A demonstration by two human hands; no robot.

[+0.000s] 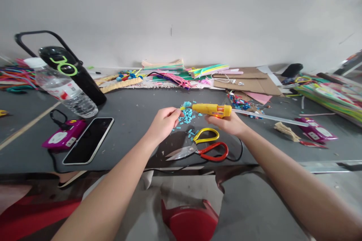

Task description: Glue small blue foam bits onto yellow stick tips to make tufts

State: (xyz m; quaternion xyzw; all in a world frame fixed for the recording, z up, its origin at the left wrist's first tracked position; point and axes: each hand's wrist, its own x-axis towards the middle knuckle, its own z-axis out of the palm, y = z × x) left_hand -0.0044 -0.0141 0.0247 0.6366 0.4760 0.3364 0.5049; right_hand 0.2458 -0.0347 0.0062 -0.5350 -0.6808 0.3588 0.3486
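Note:
My right hand [227,123] is wrapped round a yellow hot glue gun [207,109], whose nozzle points left. A long translucent glue stick [263,115] sticks out of its back end, and a small orange light glows on its body. Close to the nozzle, my left hand [166,120] pinches a small yellow piece [182,108] between thumb and finger; its kind is too small to make out. Small blue cut pieces [187,116] lie heaped on the table between the hands. Scissors [195,148] with one yellow and one red handle lie open below.
At left stand a water bottle [66,90] and a black flask [76,73], by a phone [89,141] and a purple power socket [65,135]. Another purple socket [316,131] lies right. Coloured pipe cleaners [209,70] and cardboard [249,83] line the back. A black cable [240,150] runs along the front edge.

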